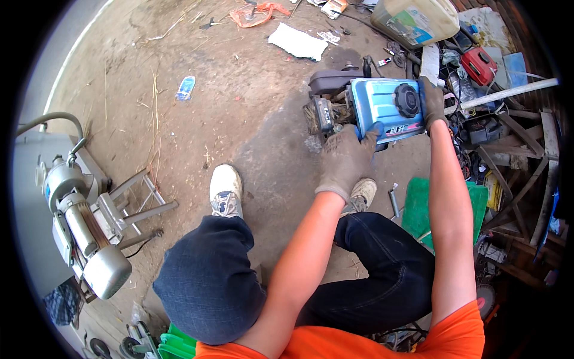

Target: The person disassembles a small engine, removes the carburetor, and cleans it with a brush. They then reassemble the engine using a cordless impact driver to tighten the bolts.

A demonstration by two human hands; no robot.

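Observation:
In front of my feet a small engine with a blue metal fuel tank (376, 103) stands on the ground. A ribbed black cap (407, 100) sits on the tank's top, towards its right. My left hand (347, 157), in a grey-brown work glove, is closed at the tank's near left corner, its fingertips partly hidden. My right hand (431, 103), gloved alike, grips the tank's right side, with some fingers out of sight. A dark grey housing (335, 81) and grimy engine parts (326, 115) show to the tank's left.
Scrap, wooden frames (517, 173), a red case (479, 66) and a pale plastic jug (415, 23) crowd the right. A green sheet (412, 209) lies near my right leg. A silver motor (81, 221) on a metal frame stands left. A white packet (298, 42) lies ahead.

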